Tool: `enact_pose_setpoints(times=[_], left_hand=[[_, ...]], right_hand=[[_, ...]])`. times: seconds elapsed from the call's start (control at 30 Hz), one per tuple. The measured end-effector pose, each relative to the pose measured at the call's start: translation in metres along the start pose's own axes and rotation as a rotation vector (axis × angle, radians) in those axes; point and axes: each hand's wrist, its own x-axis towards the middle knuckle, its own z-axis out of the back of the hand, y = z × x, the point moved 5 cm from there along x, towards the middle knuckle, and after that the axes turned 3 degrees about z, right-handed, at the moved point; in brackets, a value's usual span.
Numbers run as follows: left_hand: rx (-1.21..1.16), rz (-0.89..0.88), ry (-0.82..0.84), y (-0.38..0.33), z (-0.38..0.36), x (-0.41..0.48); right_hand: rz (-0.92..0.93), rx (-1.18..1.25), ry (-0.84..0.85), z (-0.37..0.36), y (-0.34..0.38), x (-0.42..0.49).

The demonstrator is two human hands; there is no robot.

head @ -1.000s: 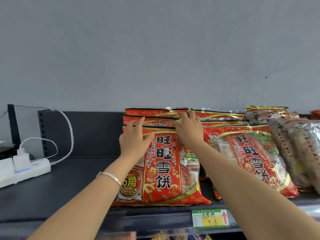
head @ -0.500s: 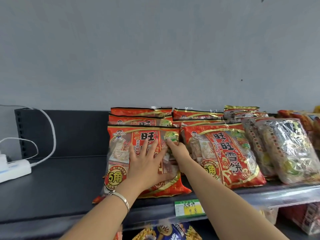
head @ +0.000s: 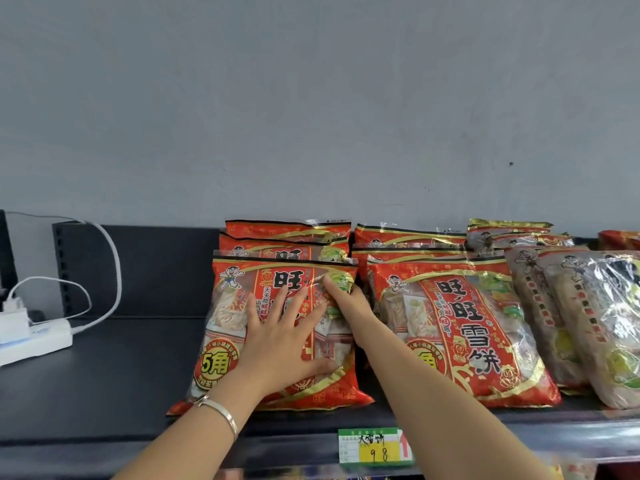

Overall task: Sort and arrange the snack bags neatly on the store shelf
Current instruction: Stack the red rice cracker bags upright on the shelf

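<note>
Pressing our flat, spread left hand [head: 277,344] on the front red-and-gold plastic snack bag [head: 227,306] on the dark shelf [head: 104,375], we are resting our right hand [head: 348,301] at its right edge, grip unclear.

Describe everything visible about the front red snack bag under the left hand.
The front red bag is glossy red plastic, gold-trimmed, with black characters, a cartoon figure and a yellow 5 badge; clear panels show pale crackers. It leans back on two similar bags, base on the dark shelf. The left hand presses flat on it; the right hand grips its right edge.
</note>
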Motion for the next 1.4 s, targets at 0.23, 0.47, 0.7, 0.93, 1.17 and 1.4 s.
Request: enact_pose_setpoints(times=[0.23,0.47,0.7,0.93,1.17,1.4], left_hand=[[0.001,0.01,-0.003,0.003,0.0,0.006],[-0.015,0.112,-0.069,0.014,0.008,0.011],[0.027,0.121,-0.041,0.02,0.008,0.008],[0.029,0.145,-0.04,0.034,0.007,0.003],[0.022,0.158,-0.054,0.041,0.006,0.001],[0.015,0.12,0.001,0.038,0.006,-0.001]], right_hand=[[0.02,0.098,0.19,-0.002,0.016,0.015],[0.095,0.153,0.231,-0.011,0.01,0.028],[0.137,0.146,0.291,-0.02,0.013,0.023],[0.092,0.14,0.303,-0.037,0.012,0.023],[0.062,0.11,0.305,-0.043,0.015,0.021],[0.109,-0.288,0.013,-0.023,0.037,0.003]])
